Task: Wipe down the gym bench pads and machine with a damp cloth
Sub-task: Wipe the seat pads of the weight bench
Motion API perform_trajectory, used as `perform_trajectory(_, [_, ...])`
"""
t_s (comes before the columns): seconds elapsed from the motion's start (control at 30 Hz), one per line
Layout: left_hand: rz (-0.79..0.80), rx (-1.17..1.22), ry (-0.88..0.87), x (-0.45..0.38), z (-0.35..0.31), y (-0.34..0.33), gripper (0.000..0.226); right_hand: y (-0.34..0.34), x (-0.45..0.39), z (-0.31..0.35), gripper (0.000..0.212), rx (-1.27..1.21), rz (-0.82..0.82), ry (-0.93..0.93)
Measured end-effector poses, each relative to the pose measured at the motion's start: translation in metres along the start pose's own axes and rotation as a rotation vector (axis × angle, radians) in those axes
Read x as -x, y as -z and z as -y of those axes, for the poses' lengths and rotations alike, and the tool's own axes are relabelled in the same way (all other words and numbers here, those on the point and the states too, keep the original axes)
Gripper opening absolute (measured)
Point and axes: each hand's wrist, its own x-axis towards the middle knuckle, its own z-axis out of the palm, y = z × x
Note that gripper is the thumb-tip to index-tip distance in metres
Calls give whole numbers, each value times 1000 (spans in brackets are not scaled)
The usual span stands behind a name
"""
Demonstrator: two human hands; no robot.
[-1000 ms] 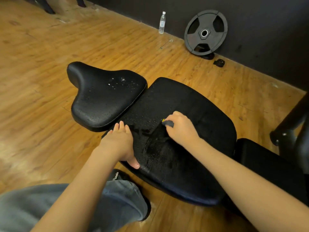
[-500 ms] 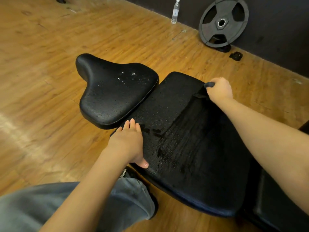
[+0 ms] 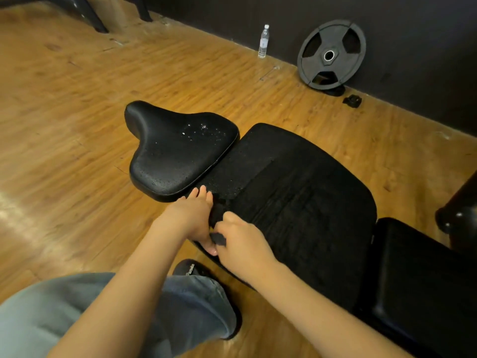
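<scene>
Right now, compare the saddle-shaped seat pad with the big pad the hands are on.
The seat pad narrows to a raised nose; the big pad is broad and flat. The seat pad carries beaded droplets all over; the big pad shows wiped streaks over most of its surface, droplets only near the seat. Only the big pad has hands on it. Both are black and textured.

The person's forearms (image 3: 144, 277) are bare and sleeveless, with loose grey-blue trousers (image 3: 77, 313) and a black shoe (image 3: 191, 270) bearing white lettering.
</scene>
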Motion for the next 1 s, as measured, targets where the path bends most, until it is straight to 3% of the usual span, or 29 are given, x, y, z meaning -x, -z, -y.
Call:
perform_trajectory(0.23, [-18,61,-73,5,11,1,112,-2,1,-2,14,2,15,27])
perform_trajectory(0.43, [-31,87,0,-2,10,0,119,7,-13,-17,20,52,-29,57])
perform_trajectory(0.77, [-70,82,-4,-9,23,0,126,84,-127,-140,18,154,-277,-289])
perform_trajectory(1.0, [-96,88,-2,-13,24,-4,127,111,-149,-182,19,179,-504,-476])
